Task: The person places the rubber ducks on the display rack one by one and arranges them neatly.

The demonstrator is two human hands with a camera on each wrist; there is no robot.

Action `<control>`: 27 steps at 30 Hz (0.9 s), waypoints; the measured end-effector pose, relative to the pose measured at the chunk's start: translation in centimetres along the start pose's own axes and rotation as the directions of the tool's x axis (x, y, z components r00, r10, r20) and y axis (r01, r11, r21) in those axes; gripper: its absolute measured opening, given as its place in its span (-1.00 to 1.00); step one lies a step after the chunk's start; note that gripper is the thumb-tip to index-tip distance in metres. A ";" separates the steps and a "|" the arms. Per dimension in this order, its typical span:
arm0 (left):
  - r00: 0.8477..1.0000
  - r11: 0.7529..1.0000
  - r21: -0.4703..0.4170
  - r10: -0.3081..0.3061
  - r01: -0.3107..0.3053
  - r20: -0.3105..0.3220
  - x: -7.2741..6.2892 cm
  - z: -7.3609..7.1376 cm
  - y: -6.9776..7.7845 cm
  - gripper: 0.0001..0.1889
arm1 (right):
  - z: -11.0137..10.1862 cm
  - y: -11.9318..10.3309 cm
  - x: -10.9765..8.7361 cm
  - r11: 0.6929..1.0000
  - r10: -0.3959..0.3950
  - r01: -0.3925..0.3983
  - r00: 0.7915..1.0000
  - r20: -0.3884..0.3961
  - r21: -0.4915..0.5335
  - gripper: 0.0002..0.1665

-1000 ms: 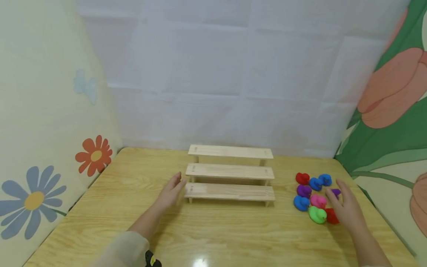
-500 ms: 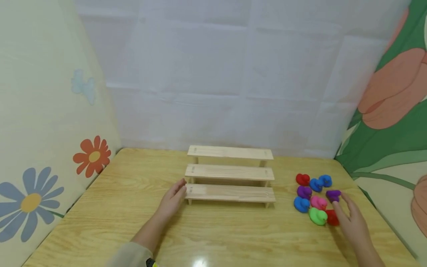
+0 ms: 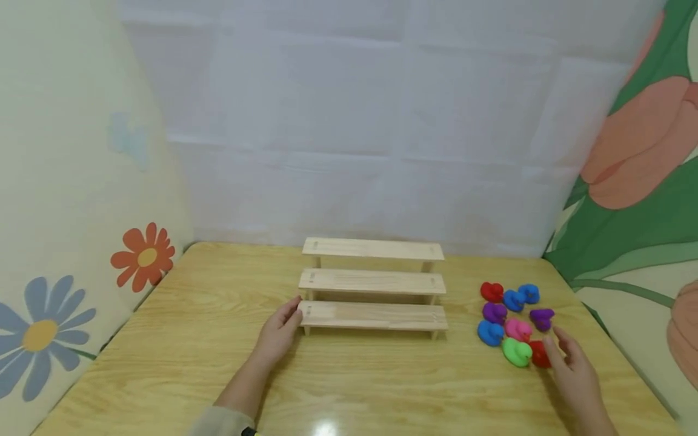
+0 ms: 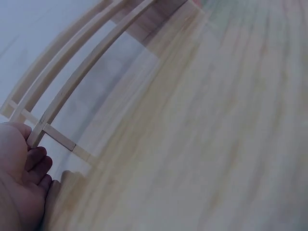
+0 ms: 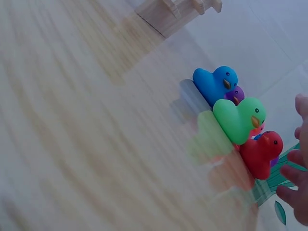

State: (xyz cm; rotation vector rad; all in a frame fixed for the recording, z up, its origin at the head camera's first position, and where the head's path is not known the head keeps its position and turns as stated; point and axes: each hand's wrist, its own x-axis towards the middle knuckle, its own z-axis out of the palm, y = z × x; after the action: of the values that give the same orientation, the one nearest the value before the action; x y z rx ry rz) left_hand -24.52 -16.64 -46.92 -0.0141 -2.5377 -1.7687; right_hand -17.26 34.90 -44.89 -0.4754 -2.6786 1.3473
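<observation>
A three-tier wooden display stand (image 3: 373, 315) stands near the middle of the table. My left hand (image 3: 277, 336) is at the left end of its lowest tier; in the left wrist view the board's end lies between thumb and curled fingers (image 4: 39, 161). On the right, my right hand (image 3: 579, 376) hovers beside a red rubber duck (image 3: 539, 354), fingers parted and holding nothing. A green duck (image 3: 517, 352) sits left of that red one, and a purple duck (image 3: 542, 318) lies just beyond. In the right wrist view, spread fingers (image 5: 294, 174) are apart from the red duck.
More rubber ducks cluster there: a pink one (image 3: 518, 329), a second purple one (image 3: 494, 312), a second red one (image 3: 492, 292) and several blue ones (image 3: 491, 333). A white sheet (image 3: 354, 121) hangs behind the wooden table (image 3: 382, 387), with patterned cloths at both sides.
My right hand has drawn back from the purple duck toward the near red duck, uncovering the purple one. My left hand has come to the lowest tier's end and holds it.
</observation>
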 end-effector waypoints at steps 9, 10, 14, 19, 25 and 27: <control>1.000 1.000 0.019 -0.003 0.003 0.007 -0.2 -0.4 -0.2 -0.49 | 0.6 0.7 0.5 0.997 0.072 -0.072 0.997 0.033 -0.006 -0.05; 1.000 1.000 0.018 -0.007 0.006 0.011 -0.2 -0.4 -0.1 -0.49 | 0.6 0.8 0.5 0.997 0.079 -0.078 0.996 0.041 -0.015 -0.03; 1.000 1.000 0.000 0.000 0.000 0.027 -0.1 -0.2 -0.1 -0.48 | 0.4 1.1 0.5 0.996 0.089 -0.087 0.995 0.043 -0.037 -0.03; 1.000 1.000 -0.012 0.001 -0.001 0.030 0.0 -0.1 -0.1 -0.48 | 0.3 1.4 0.5 0.997 0.054 -0.051 0.998 0.041 -0.066 -0.08; 0.999 1.000 -0.023 -0.001 0.002 0.035 0.1 -0.1 -0.2 -0.48 | 0.3 1.7 0.6 0.993 0.025 -0.019 0.999 0.047 -0.114 -0.12; 0.999 1.000 -0.019 -0.002 0.003 0.037 0.1 -0.1 -0.3 -0.48 | 0.3 1.7 0.6 0.993 0.017 -0.011 0.999 0.046 -0.120 -0.13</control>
State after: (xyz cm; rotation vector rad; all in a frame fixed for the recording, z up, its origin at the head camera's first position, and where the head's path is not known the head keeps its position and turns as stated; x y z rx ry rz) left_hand -24.65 -16.80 -47.14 -0.0454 -2.5475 -1.8097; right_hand -17.54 35.85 -46.48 -0.4805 -2.8111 1.2214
